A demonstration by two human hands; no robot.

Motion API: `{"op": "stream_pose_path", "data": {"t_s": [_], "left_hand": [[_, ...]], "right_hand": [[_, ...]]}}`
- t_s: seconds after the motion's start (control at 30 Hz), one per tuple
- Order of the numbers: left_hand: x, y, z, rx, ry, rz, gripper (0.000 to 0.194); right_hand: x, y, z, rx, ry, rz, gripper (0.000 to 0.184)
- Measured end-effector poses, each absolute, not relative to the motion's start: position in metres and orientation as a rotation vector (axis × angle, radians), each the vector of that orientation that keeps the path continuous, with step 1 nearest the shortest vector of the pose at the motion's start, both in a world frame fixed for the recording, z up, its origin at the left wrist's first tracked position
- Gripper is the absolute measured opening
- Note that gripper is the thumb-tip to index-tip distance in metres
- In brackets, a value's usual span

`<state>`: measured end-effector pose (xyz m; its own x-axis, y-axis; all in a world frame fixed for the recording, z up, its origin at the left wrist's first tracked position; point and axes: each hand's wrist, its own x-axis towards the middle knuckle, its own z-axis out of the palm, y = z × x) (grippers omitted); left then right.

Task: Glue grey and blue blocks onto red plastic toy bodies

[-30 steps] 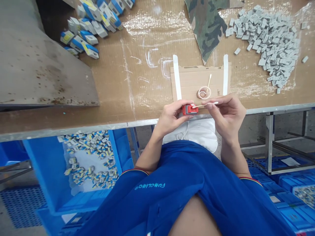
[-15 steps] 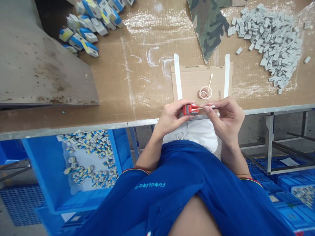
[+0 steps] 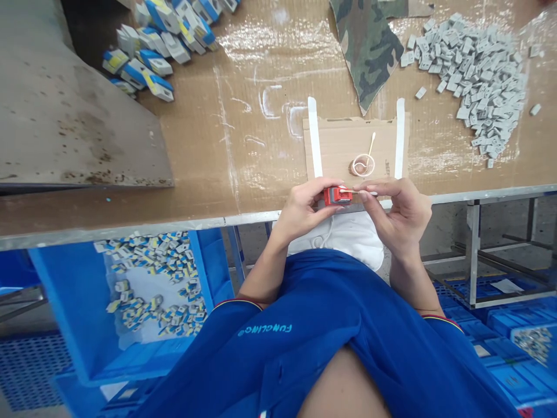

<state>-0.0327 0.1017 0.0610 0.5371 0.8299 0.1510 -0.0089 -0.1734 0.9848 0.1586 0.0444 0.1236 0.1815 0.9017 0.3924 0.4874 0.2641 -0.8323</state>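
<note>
My left hand point(image 3: 300, 209) grips a small red and grey plastic part point(image 3: 337, 196) at the table's front edge. My right hand point(image 3: 395, 212) pinches a white cotton swab point(image 3: 354, 191) between its fingertips, and the swab's tip touches the top of the red part. Behind the hands lies a cardboard sheet point(image 3: 348, 145) held down by white tape strips. A second cotton swab point(image 3: 372, 145) and a pale rubber ring point(image 3: 363, 165) rest on it, apart from both hands.
A heap of small grey parts point(image 3: 483, 87) and a camouflage cloth point(image 3: 368, 49) lie on the far table. Blue-and-white parts point(image 3: 150, 55) lie far left beside a stained metal sheet point(image 3: 65, 104). Below the metal table rail point(image 3: 130, 229), a blue crate point(image 3: 78, 296) holds similar parts.
My right hand has moved slightly left, closer to my left hand, and its fingers now sit nearer the red part. The view has drifted slightly.
</note>
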Motion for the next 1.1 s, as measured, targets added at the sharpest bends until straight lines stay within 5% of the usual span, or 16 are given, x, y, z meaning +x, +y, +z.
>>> {"op": "stream_pose_path", "data": {"t_s": [1.1], "left_hand": [[-0.032,0.103,0.062,1.624,0.688,0.893,0.041]], "right_hand": [[0.161,0.040,0.137,-1.505,-1.605,0.343,0.006]]}}
